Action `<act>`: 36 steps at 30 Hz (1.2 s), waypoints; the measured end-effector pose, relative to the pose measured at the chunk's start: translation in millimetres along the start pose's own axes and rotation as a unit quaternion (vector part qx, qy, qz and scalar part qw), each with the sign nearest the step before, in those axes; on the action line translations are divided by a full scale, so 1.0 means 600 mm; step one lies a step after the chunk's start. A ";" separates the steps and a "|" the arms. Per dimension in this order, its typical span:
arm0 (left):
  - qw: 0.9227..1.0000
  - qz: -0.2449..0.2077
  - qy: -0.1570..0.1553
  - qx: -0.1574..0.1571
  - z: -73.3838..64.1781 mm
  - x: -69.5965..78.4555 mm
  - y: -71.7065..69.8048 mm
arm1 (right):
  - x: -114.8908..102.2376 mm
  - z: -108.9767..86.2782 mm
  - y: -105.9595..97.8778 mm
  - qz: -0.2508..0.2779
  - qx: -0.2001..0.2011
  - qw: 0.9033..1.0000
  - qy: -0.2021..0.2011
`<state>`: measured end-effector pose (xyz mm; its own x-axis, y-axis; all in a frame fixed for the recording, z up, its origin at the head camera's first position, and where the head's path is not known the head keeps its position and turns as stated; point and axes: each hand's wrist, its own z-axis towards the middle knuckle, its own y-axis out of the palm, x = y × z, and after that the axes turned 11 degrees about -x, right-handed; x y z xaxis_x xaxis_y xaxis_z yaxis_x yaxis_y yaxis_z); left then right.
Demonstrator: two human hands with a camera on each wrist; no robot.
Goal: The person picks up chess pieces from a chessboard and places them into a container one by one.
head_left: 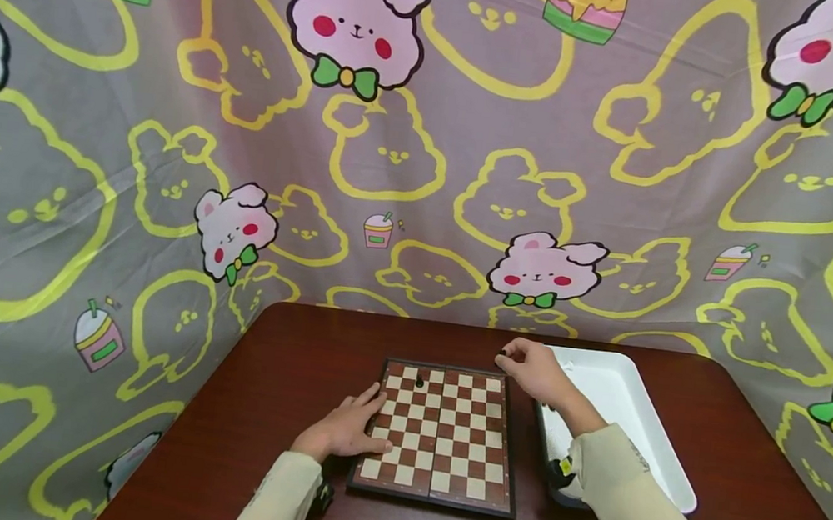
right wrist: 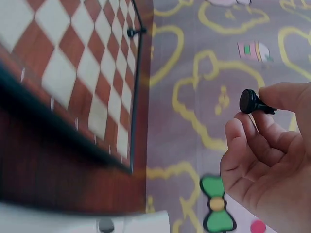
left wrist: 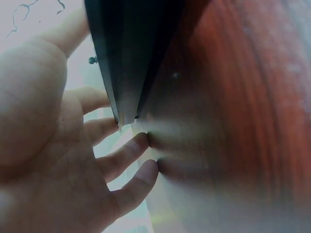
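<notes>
A folding chessboard (head_left: 455, 444) lies open flat on the table, with brown and cream squares and a dark frame. One black chess piece (head_left: 419, 381) stands near its far edge, left of the fold. My left hand (head_left: 348, 427) rests at the board's left side, thumb over the squares, fingers spread along the frame; in the left wrist view two fingertips (left wrist: 148, 170) meet the tabletop. My right hand (head_left: 537, 376) is raised beyond the board's far right corner. Between its thumb and fingers it pinches another black chess piece (right wrist: 249, 101), tilted with the round base showing.
A white tray (head_left: 635, 415) stands right of the board, under the right forearm, with a small dark piece (right wrist: 105, 224) inside. Brown wooden tabletop (head_left: 286, 365) surrounds both. A patterned cloth (head_left: 421, 210) hangs behind the table and along its sides.
</notes>
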<state>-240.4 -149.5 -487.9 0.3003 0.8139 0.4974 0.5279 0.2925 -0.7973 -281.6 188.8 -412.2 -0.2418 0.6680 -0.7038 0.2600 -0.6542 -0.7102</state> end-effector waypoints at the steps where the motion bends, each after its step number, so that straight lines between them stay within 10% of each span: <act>1: 1.000 -0.001 0.001 0.000 0.000 0.000 0.000 | 0.006 -0.002 -0.008 -0.001 0.004 1.000 0.009; 18: 1.000 -0.008 -0.003 0.004 -0.004 0.000 0.004 | 0.122 -0.035 -0.092 0.035 0.038 0.998 0.019; 36: 1.000 -0.009 -0.007 0.001 -0.003 0.001 0.006 | 0.188 -0.064 -0.106 0.013 0.013 0.995 0.095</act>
<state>-237.1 -148.9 -490.2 0.2791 0.8158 0.5066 0.5314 0.3082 -0.7891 -289.6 319.4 -445.9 -0.0527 0.7036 -0.7087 0.2392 -0.6801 -0.6930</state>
